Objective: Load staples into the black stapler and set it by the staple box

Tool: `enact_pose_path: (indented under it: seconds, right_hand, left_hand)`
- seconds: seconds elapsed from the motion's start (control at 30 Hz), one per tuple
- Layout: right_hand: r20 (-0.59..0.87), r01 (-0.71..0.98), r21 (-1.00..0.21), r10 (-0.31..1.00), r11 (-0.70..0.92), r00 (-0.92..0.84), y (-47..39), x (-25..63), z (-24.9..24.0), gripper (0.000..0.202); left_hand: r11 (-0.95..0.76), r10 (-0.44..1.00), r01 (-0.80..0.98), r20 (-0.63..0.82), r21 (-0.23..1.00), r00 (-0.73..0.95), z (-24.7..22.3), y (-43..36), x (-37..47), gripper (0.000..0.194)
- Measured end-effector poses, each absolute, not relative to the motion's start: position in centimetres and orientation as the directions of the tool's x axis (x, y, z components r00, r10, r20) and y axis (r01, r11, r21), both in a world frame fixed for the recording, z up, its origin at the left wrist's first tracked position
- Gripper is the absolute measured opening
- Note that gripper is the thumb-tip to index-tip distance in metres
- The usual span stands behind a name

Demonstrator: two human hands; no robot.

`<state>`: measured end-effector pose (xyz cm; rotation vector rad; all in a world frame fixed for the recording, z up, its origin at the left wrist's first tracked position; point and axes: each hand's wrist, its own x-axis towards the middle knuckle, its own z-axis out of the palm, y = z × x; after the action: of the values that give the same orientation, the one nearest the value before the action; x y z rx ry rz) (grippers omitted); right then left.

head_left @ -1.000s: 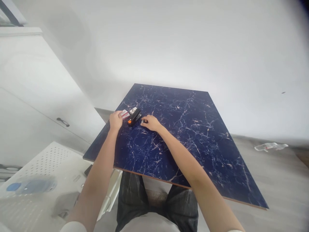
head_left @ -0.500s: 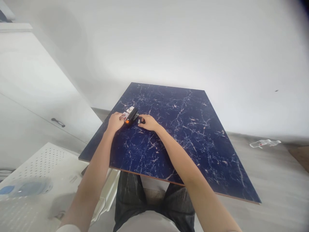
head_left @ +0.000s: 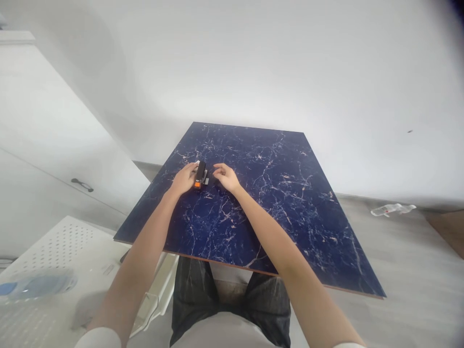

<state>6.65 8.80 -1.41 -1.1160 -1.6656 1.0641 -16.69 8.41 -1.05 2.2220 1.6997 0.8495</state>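
A small black oblong object (head_left: 201,170) with an orange patch on its near end lies on the dark blue marble-patterned tabletop (head_left: 275,203). My left hand (head_left: 184,179) grips it from the left, with a bit of something white showing at its far end. Small silvery pieces (head_left: 206,181) stick out along its right side. My right hand (head_left: 226,178) hovers just to the right, apart from the object, fingers curved and spread with nothing visible between them. The object's exact kind is too small to make out.
A white cabinet (head_left: 54,121) stands at the left. Below it, a perforated white surface (head_left: 72,241) carries a clear plastic bottle (head_left: 43,285) with a blue cap. Another clear bottle (head_left: 391,209) lies on the floor at right, by a brown item (head_left: 449,227).
The black object has turned more upright in view and moved slightly right with my left hand. My right hand has let go of a small dark-and-silver piece and drawn off to the right.
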Motion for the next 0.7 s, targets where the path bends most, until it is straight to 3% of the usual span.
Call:
enact_pose_path:
  seconds: [0.2, 0.47, 0.57, 0.7]
  right_hand:
    - [0.152, 0.14, -0.977, 0.986, 0.16, -0.069, 7.6, 8.7, -1.3, 0.037]
    - [0.224, 0.314, -0.924, 0.975, 0.218, -0.018, 4.5, 16.0, -1.2, 0.033]
    - [0.215, 0.394, -0.888, 0.972, 0.235, -0.094, 3.4, 18.7, -0.7, 0.038]
    - [0.148, 0.487, -0.82, 0.932, 0.303, -0.33, 1.6, 21.7, 0.3, 0.055]
  left_hand:
    - [-0.41, 0.902, 0.779, 0.34, 0.475, 0.267, -0.8, 6.1, -13.8, 0.049]
    - [-0.57, 0.818, 0.703, 0.372, 0.425, 0.438, -0.6, 3.3, -7.2, 0.047]
    - [-0.629, 0.777, 0.652, 0.375, 0.423, 0.506, -0.6, 2.3, -4.7, 0.05]
    - [-0.709, 0.705, 0.583, 0.377, 0.396, 0.6, -1.1, 1.7, -2.1, 0.052]
